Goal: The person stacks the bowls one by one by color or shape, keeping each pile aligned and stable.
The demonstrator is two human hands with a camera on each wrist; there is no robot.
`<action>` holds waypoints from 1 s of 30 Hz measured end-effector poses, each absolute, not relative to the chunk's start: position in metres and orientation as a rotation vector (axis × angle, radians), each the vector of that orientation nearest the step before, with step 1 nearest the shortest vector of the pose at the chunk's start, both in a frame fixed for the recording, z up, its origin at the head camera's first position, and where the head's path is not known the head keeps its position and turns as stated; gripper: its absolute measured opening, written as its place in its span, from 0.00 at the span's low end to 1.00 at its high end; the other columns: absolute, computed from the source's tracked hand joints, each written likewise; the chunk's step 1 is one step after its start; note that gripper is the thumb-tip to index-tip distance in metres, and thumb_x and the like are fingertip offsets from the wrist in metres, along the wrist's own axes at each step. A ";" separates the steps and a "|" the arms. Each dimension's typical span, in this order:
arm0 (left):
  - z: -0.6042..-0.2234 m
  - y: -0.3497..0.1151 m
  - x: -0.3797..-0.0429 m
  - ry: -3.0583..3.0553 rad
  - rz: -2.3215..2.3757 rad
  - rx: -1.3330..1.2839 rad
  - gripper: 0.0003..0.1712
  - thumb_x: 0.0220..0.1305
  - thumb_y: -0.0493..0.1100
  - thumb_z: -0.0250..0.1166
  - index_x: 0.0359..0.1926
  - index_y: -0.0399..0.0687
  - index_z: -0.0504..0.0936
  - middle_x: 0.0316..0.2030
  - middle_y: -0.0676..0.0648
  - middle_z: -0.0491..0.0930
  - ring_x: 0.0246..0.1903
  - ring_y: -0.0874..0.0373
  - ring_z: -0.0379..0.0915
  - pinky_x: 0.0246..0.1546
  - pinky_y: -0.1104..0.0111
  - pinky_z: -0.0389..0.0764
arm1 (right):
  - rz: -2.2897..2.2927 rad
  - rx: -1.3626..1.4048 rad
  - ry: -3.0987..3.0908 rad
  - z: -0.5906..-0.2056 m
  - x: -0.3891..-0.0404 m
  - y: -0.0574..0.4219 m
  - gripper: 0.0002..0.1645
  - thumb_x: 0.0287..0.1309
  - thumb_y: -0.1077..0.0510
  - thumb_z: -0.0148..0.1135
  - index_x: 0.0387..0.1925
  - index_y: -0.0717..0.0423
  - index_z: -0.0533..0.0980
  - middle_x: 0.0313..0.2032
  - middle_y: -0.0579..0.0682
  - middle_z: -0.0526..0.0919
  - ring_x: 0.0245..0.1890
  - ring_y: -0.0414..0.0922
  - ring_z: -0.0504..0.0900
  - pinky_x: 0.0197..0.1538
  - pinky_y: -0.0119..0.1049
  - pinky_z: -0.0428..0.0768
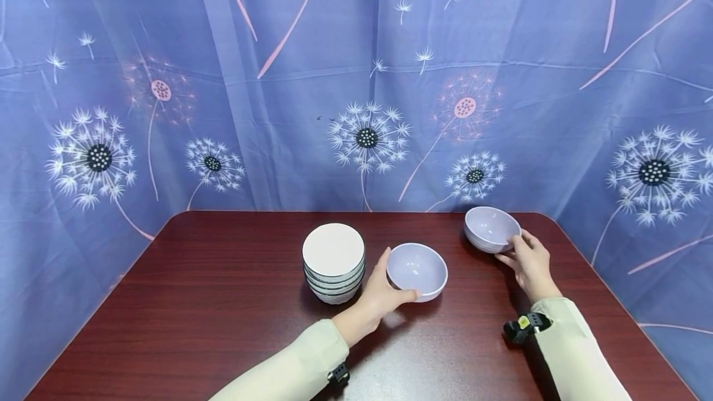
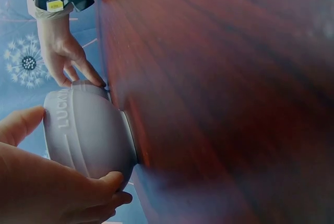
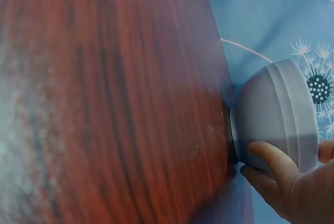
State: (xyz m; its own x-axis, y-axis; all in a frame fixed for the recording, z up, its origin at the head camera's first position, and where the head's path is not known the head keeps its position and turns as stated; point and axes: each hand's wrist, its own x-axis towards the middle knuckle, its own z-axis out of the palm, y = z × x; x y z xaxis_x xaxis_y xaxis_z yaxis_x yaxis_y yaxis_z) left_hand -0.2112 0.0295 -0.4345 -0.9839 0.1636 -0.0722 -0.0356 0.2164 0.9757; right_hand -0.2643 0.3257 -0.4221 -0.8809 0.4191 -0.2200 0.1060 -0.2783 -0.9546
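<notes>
My left hand (image 1: pixel 380 294) grips a pale lavender bowl (image 1: pixel 416 271) near the middle of the table, thumb at the near side and fingers around its left side. In the left wrist view raised lettering shows on this bowl's (image 2: pixel 94 135) wall, and its foot is at the tabletop. A second lavender bowl (image 1: pixel 491 228) is upright near the back right edge. My right hand (image 1: pixel 531 263) pinches its near right rim, one finger inside and others along the outer wall (image 3: pixel 266 109). Left of the left hand stands a stack of white bowls (image 1: pixel 334 258) with dark rims.
The dark red-brown wooden table (image 1: pixel 223 302) has rounded back corners. A blue curtain (image 1: pixel 289 110) with dandelion prints hangs directly behind it and along both sides. The bowl stack stands close to the left hand's fingers.
</notes>
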 end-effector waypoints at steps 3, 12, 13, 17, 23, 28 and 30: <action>-0.434 0.029 -0.211 2.316 1.872 0.116 0.62 0.39 0.35 0.77 0.74 0.49 0.53 0.66 0.39 0.63 0.63 0.41 0.59 0.62 0.44 0.61 | 2.279 -0.651 -1.733 -0.421 -0.264 0.325 0.39 0.63 0.66 0.41 0.74 0.60 0.46 0.65 0.58 0.55 0.28 0.35 0.79 0.39 0.33 0.84; -0.433 0.028 -0.213 2.298 1.882 0.117 0.61 0.39 0.34 0.78 0.74 0.48 0.54 0.64 0.39 0.66 0.61 0.43 0.62 0.62 0.45 0.62 | 2.330 -0.587 -1.730 -0.419 -0.265 0.322 0.38 0.64 0.66 0.42 0.74 0.59 0.48 0.67 0.60 0.54 0.28 0.36 0.80 0.37 0.34 0.84; -0.433 0.028 -0.213 2.295 1.882 0.118 0.61 0.39 0.34 0.78 0.74 0.48 0.54 0.63 0.39 0.66 0.61 0.43 0.62 0.62 0.45 0.62 | 2.337 -0.583 -1.724 -0.418 -0.265 0.322 0.38 0.64 0.66 0.42 0.74 0.59 0.48 0.65 0.60 0.56 0.28 0.36 0.80 0.37 0.34 0.84; -0.433 0.027 -0.213 2.294 1.880 0.127 0.61 0.39 0.35 0.78 0.74 0.48 0.54 0.63 0.40 0.67 0.61 0.44 0.62 0.62 0.46 0.62 | 2.354 -0.523 -1.702 -0.416 -0.263 0.320 0.37 0.64 0.67 0.44 0.73 0.62 0.50 0.50 0.55 0.71 0.27 0.38 0.81 0.36 0.35 0.84; -0.433 0.026 -0.214 2.305 1.873 0.131 0.61 0.40 0.35 0.78 0.74 0.49 0.54 0.63 0.40 0.67 0.61 0.44 0.62 0.61 0.45 0.63 | 2.389 -0.353 -1.679 -0.414 -0.258 0.315 0.32 0.65 0.68 0.46 0.69 0.68 0.53 0.33 0.42 0.80 0.28 0.39 0.82 0.35 0.37 0.85; -0.435 0.026 -0.213 2.310 1.871 0.141 0.60 0.40 0.35 0.78 0.73 0.48 0.55 0.63 0.40 0.67 0.61 0.44 0.62 0.62 0.45 0.62 | 2.410 -0.258 -1.671 -0.413 -0.255 0.312 0.29 0.65 0.67 0.49 0.66 0.68 0.56 0.33 0.43 0.82 0.29 0.40 0.82 0.34 0.37 0.85; -0.436 0.026 -0.212 2.319 1.866 0.141 0.60 0.40 0.35 0.79 0.73 0.48 0.55 0.63 0.40 0.67 0.61 0.43 0.62 0.62 0.45 0.61 | 2.424 -0.223 -1.668 -0.411 -0.252 0.310 0.28 0.65 0.67 0.49 0.65 0.67 0.58 0.34 0.43 0.82 0.30 0.40 0.83 0.34 0.37 0.85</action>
